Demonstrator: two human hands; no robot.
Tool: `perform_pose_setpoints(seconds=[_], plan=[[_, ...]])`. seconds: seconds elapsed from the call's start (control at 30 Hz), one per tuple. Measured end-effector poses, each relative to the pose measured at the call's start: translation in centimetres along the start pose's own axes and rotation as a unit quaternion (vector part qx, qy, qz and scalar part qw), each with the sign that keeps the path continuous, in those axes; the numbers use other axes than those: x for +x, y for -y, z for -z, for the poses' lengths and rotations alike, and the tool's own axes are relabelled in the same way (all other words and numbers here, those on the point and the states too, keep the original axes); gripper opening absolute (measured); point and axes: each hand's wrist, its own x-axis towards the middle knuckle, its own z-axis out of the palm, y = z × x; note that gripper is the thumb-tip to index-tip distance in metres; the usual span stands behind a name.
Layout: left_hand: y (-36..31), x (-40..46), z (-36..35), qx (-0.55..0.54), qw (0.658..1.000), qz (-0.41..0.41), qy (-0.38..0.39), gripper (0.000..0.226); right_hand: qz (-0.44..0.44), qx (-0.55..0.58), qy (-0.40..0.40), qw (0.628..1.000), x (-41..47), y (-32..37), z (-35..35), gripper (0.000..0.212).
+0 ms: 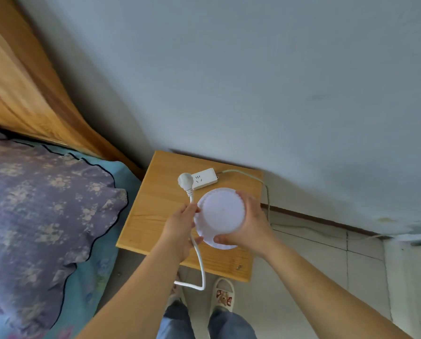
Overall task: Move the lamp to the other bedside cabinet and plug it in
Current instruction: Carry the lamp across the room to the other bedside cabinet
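Observation:
A white lamp [220, 216] with a round pleated shade stands on the wooden bedside cabinet [155, 199], seen from above. My right hand [249, 225] grips the shade's right side, thumb at its near rim. My left hand [181, 227] touches the shade's left side, fingers apart on its edge. The lamp's round white plug [185, 179] sits in the left end of a white power strip [204, 178] at the cabinet's back. Its white cord [200, 265] runs under my left hand and loops off the cabinet's front edge.
The wall stands right behind the cabinet. A bed with a floral pillow [45, 211] and wooden headboard [25, 89] lies to the left. The power strip's own cable [265, 192] drops off the cabinet's right side to the tiled floor. My slippered feet [224, 294] are below.

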Motion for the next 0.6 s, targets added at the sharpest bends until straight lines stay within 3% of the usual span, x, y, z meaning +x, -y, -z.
perform_pose_setpoints(seconds=[0.3,0.6], plan=[[0.6,-6.2,7.0,-0.072,0.986,-0.085,-0.125,0.028,0.206,-0.02,0.09,0.974,-3.2,7.9,-2.2,0.11],[9.3,-14.0,14.4,-0.234,0.928,-0.152,-0.247,0.027,0.395,-0.086,0.12,0.907,-11.8,12.0,-8.1,0.103]])
